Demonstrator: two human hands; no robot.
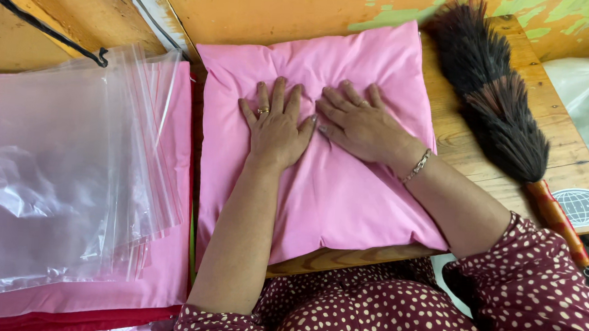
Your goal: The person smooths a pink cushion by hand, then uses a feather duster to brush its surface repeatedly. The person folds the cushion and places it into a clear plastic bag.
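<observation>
The pink pillow [320, 187] lies flat on the wooden tabletop [469, 152], with its far edge against the painted wall and its near edge overhanging the front of the tabletop. It is roughly square, soft and plump. The cover is a smooth, matte pink fabric, and shallow creases radiate from the area under the hands.

The left hand [277, 130] rests palm down on the upper middle of the pillow. Its fingers [278, 96] are spread and extended and grasp nothing; one finger carries a ring. The right hand [361, 127] lies palm down just beside the left hand, angled inward, so that the two hands touch or nearly touch. Its fingers are also flat and released. A metal bracelet [418, 165] sits at the right wrist.

To the left of the pillow, a stack of clear, glossy plastic bags [69, 172] lies on folded pink fabric [165, 273]. To the right, a feather duster [493, 96] with dark, bushy plumes and an orange handle lies diagonally on the tabletop, near the pillow's right edge.
</observation>
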